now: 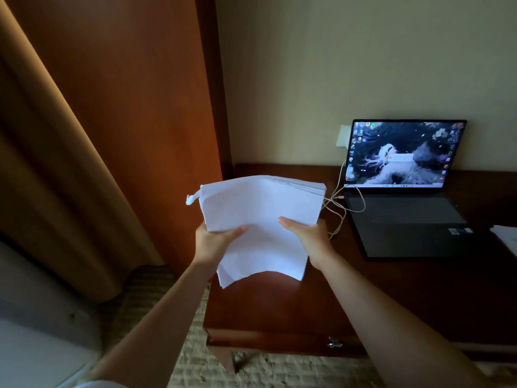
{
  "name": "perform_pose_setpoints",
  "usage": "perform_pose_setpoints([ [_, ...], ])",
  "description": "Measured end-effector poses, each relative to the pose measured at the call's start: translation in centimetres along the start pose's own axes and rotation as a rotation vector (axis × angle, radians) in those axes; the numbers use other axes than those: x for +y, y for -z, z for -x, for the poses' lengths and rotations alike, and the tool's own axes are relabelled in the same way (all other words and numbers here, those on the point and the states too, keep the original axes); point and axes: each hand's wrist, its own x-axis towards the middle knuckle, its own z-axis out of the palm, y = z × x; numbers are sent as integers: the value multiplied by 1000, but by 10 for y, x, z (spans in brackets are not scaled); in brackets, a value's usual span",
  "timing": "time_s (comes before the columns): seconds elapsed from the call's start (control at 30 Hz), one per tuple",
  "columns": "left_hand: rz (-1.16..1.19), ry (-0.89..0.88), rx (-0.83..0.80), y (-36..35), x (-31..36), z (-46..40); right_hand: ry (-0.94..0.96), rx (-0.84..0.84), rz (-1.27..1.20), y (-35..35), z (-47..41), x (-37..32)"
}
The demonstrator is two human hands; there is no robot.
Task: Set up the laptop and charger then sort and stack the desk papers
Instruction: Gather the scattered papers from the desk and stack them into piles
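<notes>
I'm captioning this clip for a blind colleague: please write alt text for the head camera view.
Both hands, left hand and right hand, grip a thick stack of white papers above the left end of a dark wooden desk. To the right an open laptop sits with its screen lit and a white charger cable at its left side.

1 view only — head-worn wide-angle camera, looking forward and down over the near left corner of a desk point(279, 309). Forearms reach in from the bottom edge — wall point(349, 65) and curtain point(56, 163) close behind.
</notes>
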Motion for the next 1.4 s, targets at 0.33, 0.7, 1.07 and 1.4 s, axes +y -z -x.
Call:
perform_pose_setpoints([
  [0.33, 45, 108, -36, -32, 23, -10, -16, 106, 117, 25, -11, -8],
  [0.7, 87, 291, -255, -184, 21, 51, -48, 202, 176, 204, 33, -41],
  [1.07, -48, 341, -426, -356, -13, 148, -91, 306, 80, 409, 53, -64],
  [1.4, -328, 345, -516, -481, -33, 201, -278, 407, 235, 548, 44, -43],
])
